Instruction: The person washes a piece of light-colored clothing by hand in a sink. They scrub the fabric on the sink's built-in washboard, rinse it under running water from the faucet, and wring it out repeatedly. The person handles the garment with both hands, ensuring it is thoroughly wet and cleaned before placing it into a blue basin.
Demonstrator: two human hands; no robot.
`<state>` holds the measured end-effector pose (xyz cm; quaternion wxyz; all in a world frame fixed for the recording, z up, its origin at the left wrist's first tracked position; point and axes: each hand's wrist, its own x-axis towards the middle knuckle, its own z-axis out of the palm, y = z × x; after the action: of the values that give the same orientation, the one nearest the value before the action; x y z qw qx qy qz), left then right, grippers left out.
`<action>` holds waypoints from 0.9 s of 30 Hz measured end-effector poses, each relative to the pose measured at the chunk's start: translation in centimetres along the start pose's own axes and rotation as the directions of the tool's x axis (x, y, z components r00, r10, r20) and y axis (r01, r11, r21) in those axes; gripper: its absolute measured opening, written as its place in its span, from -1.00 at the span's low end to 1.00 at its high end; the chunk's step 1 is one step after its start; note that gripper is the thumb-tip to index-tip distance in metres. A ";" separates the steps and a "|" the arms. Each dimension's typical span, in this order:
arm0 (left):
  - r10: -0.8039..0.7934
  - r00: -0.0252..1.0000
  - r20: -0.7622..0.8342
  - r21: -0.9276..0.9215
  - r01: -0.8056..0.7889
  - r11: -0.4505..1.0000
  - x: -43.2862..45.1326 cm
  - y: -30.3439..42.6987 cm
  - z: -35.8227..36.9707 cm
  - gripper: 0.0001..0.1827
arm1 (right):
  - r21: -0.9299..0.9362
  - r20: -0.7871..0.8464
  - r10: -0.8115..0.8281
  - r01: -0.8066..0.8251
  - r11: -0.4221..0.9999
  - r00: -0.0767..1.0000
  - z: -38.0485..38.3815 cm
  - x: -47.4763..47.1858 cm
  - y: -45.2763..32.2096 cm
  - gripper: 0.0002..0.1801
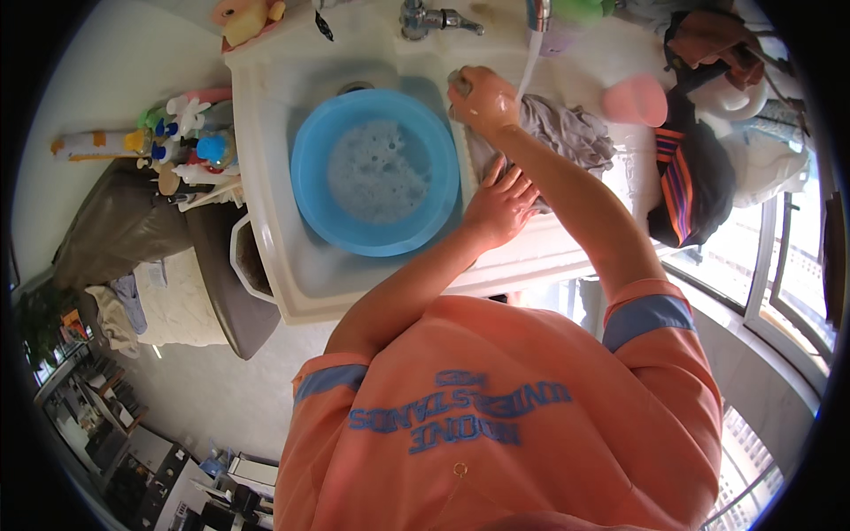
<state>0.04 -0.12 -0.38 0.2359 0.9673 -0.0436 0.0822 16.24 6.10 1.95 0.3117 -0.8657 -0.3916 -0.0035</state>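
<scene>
Wet grey cloth (pixel 564 133) lies bunched on the ribbed washboard side of a white sink. My left hand (pixel 503 207) rests palm down on its near part, fingers slightly apart. Farther up, my right hand (pixel 486 101) is closed around a small grey item (pixel 458 85); whether this is a fold of the cloth or a separate object, I cannot tell. Water (pixel 530 63) runs from a metal faucet spout (pixel 539 14) just beyond that hand, down towards the cloth. A blue plastic basin (pixel 309 199) with foamy water (pixel 378 172) sits in the sink bowl, left of both hands.
A second metal tap (pixel 425 21) stands at the sink's back edge. Bottles (pixel 212 149) crowd beyond the left rim. To the right are a pink cup (pixel 636 99) and a black item with striped bands (pixel 690 172). A yellow duck-shaped item (pixel 244 23) sits at the back left.
</scene>
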 end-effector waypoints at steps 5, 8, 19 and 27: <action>-0.017 1.000 -0.014 -0.078 0.016 0.997 -1.8 2.6 -2.1 -0.26 | 0.346 0.130 0.278 -0.306 0.887 0.952 0.5 3.6 6.4 -0.56; -0.031 0.999 0.030 -0.176 0.036 0.984 -5.8 4.0 -2.7 -0.20 | 0.464 0.553 -0.058 -0.250 0.850 0.831 -4.0 1.8 3.5 -0.47; -0.672 0.628 -0.393 -0.540 0.434 0.721 -1.1 -6.2 -5.0 -0.18 | 0.047 0.349 0.214 -0.245 0.968 0.913 -7.4 -5.0 8.2 -0.49; -0.689 0.710 -0.145 -0.737 0.387 0.554 4.6 -8.7 -8.8 -0.16 | 0.588 -0.050 0.227 -0.155 0.794 0.973 -13.0 -4.8 9.4 -0.69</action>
<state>4.39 11.41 4.20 0.5775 0.7402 0.2884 0.1881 22.37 -8.85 6.16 0.5820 -0.7627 -0.2652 0.0964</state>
